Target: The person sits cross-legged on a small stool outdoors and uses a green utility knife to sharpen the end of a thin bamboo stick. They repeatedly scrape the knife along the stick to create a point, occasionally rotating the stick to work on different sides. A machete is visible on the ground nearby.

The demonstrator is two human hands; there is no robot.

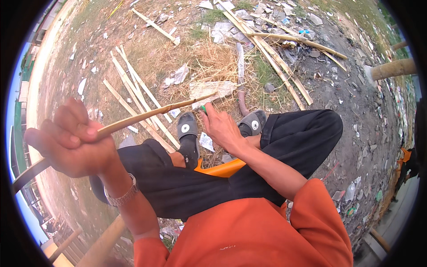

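Wooden Strip (147,116): Clearance and Alignment

At left, gripped in the closed left hand (80,147), with the lower end toward the view's edge. Note loose strips (146,84) on the littered ground (320,95) beyond. At centre, held above the ground, with open air around the tip except near the right hand (222,128), curled around a small, partly hidden green object (203,108). Read the long axis as diagonal, pointing from lower left to upper right.
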